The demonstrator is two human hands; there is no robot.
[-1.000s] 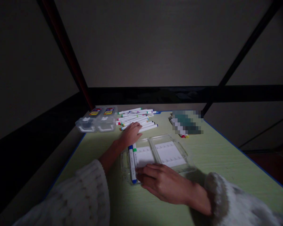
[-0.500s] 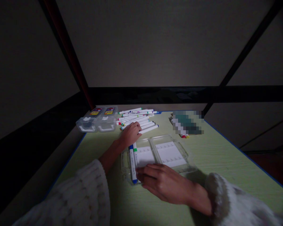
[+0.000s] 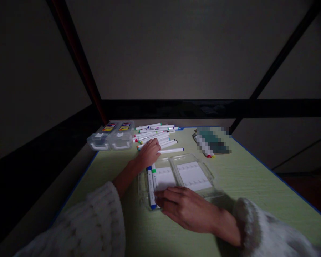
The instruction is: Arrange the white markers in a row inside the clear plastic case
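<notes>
My left hand (image 3: 149, 153) reaches to the near side of a pile of white markers (image 3: 155, 135). Its fingers are closed round the left end of a white marker with a dark tip (image 3: 171, 151); the fingertips are partly hidden. Below it, a clear plastic case (image 3: 173, 166) lies opened flat, with white inserts in both halves. In its left half are a blue-capped marker (image 3: 150, 187) and a marker with a green band (image 3: 154, 175). My right hand (image 3: 186, 208) rests over the case's near edge, its fingers pressed together on the green-banded marker's lower end, which they cover.
Two clear cases with white handles (image 3: 121, 141) stand at the back left. At the back right, a pixelated green item (image 3: 214, 139) lies beside a few markers with red and yellow ends (image 3: 208, 155). The pale table (image 3: 246, 171) has a blue edge.
The dark-tipped marker at my left hand has swung, its far end coming nearer and slightly right. My right hand and the open case have hardly moved.
</notes>
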